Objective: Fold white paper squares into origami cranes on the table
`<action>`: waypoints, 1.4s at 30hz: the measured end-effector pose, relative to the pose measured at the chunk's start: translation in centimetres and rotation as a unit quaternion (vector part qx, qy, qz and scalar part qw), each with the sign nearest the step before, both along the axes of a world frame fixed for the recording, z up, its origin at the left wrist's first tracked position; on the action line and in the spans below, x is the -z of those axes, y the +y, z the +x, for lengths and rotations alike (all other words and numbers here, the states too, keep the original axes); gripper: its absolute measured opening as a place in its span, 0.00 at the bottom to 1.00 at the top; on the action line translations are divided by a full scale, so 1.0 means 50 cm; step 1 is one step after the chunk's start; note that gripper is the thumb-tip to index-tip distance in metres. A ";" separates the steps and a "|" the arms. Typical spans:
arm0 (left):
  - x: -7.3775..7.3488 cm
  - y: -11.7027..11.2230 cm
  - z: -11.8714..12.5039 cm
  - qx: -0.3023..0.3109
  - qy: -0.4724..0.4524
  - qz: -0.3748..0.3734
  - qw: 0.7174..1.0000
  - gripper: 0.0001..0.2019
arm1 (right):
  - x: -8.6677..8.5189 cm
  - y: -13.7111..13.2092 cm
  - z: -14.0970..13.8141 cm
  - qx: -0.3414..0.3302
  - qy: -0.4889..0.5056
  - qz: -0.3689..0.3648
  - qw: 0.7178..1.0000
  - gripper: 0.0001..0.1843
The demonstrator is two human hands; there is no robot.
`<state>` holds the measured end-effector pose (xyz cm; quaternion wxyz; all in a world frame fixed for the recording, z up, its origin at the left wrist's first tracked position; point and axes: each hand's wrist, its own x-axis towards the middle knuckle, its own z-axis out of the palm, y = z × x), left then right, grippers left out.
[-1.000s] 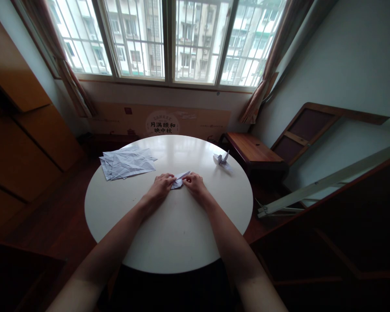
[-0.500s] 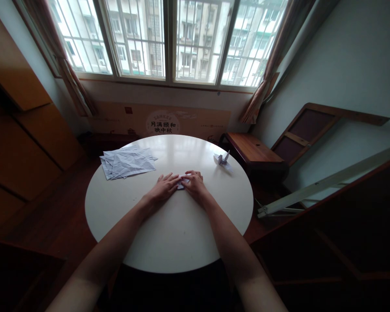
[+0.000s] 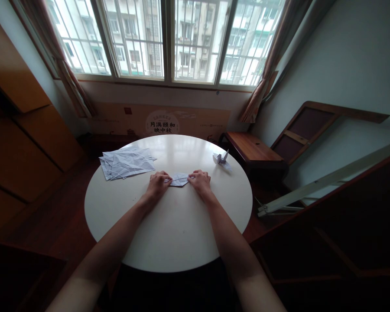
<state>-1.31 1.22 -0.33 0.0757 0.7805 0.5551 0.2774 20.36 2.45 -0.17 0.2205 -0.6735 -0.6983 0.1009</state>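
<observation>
A small folded sheet of paper (image 3: 179,180), whitish with a crease line across it, lies near the middle of the round white table (image 3: 169,229). My left hand (image 3: 158,183) pinches its left end between thumb and fingers. At the opposite end, my right hand (image 3: 199,180) is closed on the paper in the same way. Beyond my right hand stands a folded paper crane (image 3: 222,159). Left of my hands lies a stack of creased paper sheets (image 3: 128,164).
A low wooden table (image 3: 255,146) stands past the round table's right side. Wooden cabinets (image 3: 29,143) line the left wall. Curtained windows (image 3: 169,43) with bars are ahead. At the right, a wooden frame (image 3: 305,130) leans on the wall.
Both hands have moved apart from lying over the paper to pinching its two ends. More of the folded paper shows between them. The crane and the stack stay put.
</observation>
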 end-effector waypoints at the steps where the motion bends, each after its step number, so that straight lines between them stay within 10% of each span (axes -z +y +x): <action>1: 0.003 0.001 0.000 0.014 0.000 -0.001 1.000 0.08 | 0.000 0.001 0.000 0.000 -0.002 0.003 1.000 0.12; 12: 0.033 0.019 0.005 0.209 -0.072 0.008 0.975 0.12 | 0.002 -0.003 -0.013 -0.104 -0.010 0.039 0.994 0.13; 25: -0.003 0.002 0.002 -0.004 -0.003 -0.010 1.000 0.10 | -0.009 -0.006 0.002 0.021 -0.004 -0.008 1.000 0.14; 36: 0.020 0.004 0.008 0.175 0.012 0.038 0.984 0.16 | -0.013 -0.007 -0.002 0.012 -0.007 -0.011 1.000 0.14; 42: 0.011 -0.005 0.015 0.174 0.039 0.021 0.984 0.15 | -0.012 -0.007 -0.015 -0.035 -0.009 -0.008 0.999 0.15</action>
